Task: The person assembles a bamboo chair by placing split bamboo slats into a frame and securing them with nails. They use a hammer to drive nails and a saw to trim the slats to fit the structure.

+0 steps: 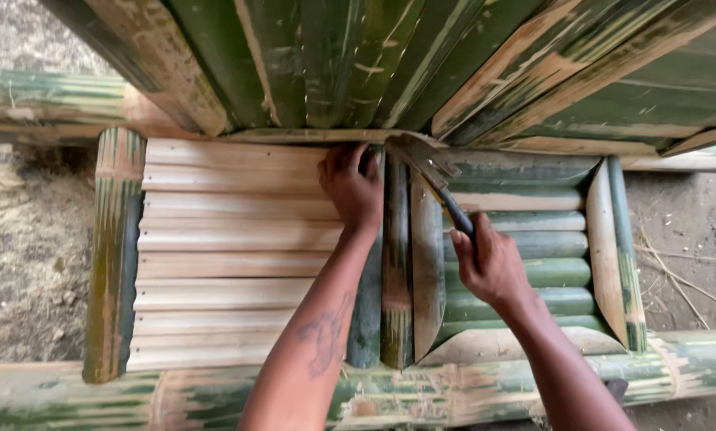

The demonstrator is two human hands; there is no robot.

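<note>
My right hand [489,267] grips the dark handle of a hammer [431,169], whose metal head rests at the top of a green split bamboo slat [396,263]. My left hand [353,187] presses on the top end of that slat, fingers curled beside the hammer head, and may pinch something small that I cannot make out. The slat stands upright between pale horizontal bamboo strips [230,251] on the left and green horizontal strips [525,255] on the right.
Slanting green bamboo halves [390,56] overhang the top of the panel. A thick bamboo pole [422,391] lies across the bottom. A green upright pole [114,251] bounds the left side and curved pieces [617,247] the right. Bare earth [22,239] lies beyond.
</note>
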